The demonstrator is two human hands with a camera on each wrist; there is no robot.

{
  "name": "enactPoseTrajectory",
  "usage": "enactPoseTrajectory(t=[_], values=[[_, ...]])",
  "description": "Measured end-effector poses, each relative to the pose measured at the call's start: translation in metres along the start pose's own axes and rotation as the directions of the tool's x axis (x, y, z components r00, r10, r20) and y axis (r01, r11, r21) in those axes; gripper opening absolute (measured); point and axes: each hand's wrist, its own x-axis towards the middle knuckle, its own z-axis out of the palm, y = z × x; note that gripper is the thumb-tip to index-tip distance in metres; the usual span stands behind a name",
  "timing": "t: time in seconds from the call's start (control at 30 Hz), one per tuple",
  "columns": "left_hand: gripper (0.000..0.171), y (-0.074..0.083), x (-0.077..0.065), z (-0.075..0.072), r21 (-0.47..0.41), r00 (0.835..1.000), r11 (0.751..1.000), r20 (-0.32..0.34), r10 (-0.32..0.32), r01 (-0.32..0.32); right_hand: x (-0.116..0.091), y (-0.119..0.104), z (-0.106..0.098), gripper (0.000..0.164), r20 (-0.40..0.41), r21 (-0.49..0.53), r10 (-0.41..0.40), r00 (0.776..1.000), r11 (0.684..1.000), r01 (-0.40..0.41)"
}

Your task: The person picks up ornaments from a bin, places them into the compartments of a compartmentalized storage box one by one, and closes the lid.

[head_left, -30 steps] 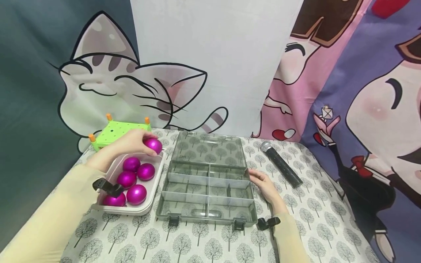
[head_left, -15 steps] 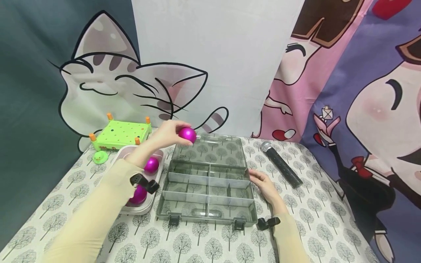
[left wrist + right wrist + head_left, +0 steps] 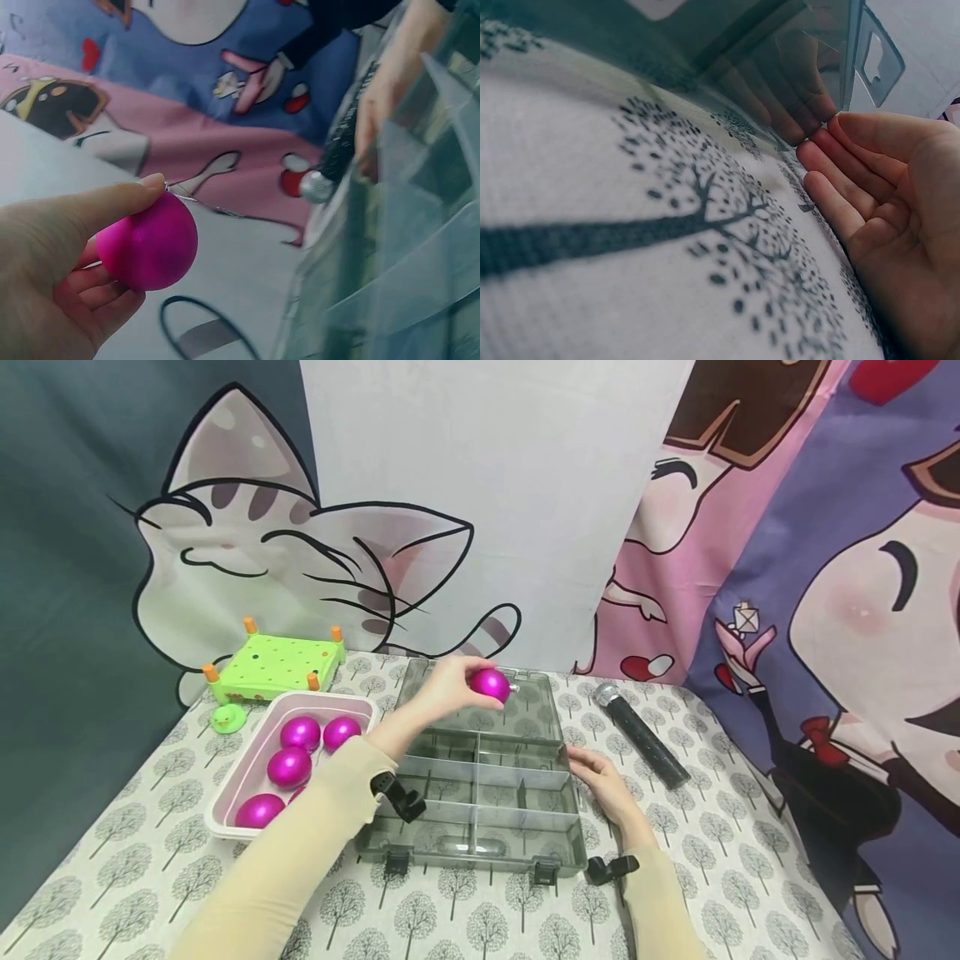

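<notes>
My left hand (image 3: 444, 687) pinches a shiny magenta Christmas bauble (image 3: 490, 686) over the raised lid of a smoky clear compartment box (image 3: 528, 835). In the left wrist view the bauble (image 3: 150, 244) sits between thumb and fingers, its silver cap and string near the thumb tip. The box lies open, and its compartments show bare; the left forearm covers some of its left side. My right hand (image 3: 606, 783) rests by the box's right side, and in the right wrist view its fingertips (image 3: 816, 184) touch the box wall. Further magenta baubles (image 3: 289, 768) lie in a pale pink bin (image 3: 225, 797) on the left.
A green toy pegboard table with orange legs (image 3: 281, 664) lies behind the bin, with a small green duck (image 3: 228, 718) beside it. A black microphone (image 3: 643, 737) lies to the right of the box. Printed curtains (image 3: 487, 485) hang behind the tree-patterned tablecloth (image 3: 487, 927).
My left hand has lifted the bauble out from over the bin and carried it right, over the box's lid, dipping slightly lately. The right hand has stayed at the box's side.
</notes>
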Motion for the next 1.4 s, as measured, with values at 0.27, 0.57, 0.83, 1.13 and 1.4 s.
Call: enactPoseTrajectory(t=[0.27, 0.57, 0.83, 1.13, 1.4], values=[[0.068, -0.007, -0.001, 0.038, 0.03, 0.998, 0.999, 0.055, 0.009, -0.011, 0.001, 0.001, 0.002, 0.046, 0.011, 0.01, 0.009, 1.0, 1.0, -0.009], [0.065, -0.016, -0.003, 0.065, 0.071, 0.992, 0.997, 0.126, 0.0, -0.009, 0.001, 0.0, 0.002, 0.046, 0.001, 0.012, 0.021, 1.0, 1.0, -0.021], [0.066, -0.02, -0.006, 0.078, 0.141, 0.987, 0.99, 0.162, -0.005, -0.018, 0.001, 0.001, 0.002, 0.047, 0.0, 0.011, 0.038, 0.999, 0.999, -0.038], [0.066, -0.026, -0.005, 0.084, 0.162, 0.978, 0.986, 0.21, -0.008, -0.026, 0.0, -0.002, 0.003, 0.046, 0.0, -0.001, 0.031, 1.0, 1.0, -0.031], [0.065, -0.03, -0.002, 0.089, 0.18, 0.973, 0.983, 0.231, 0.005, -0.048, -0.001, -0.002, 0.001, 0.047, 0.002, 0.016, 0.006, 1.0, 1.0, -0.006]])
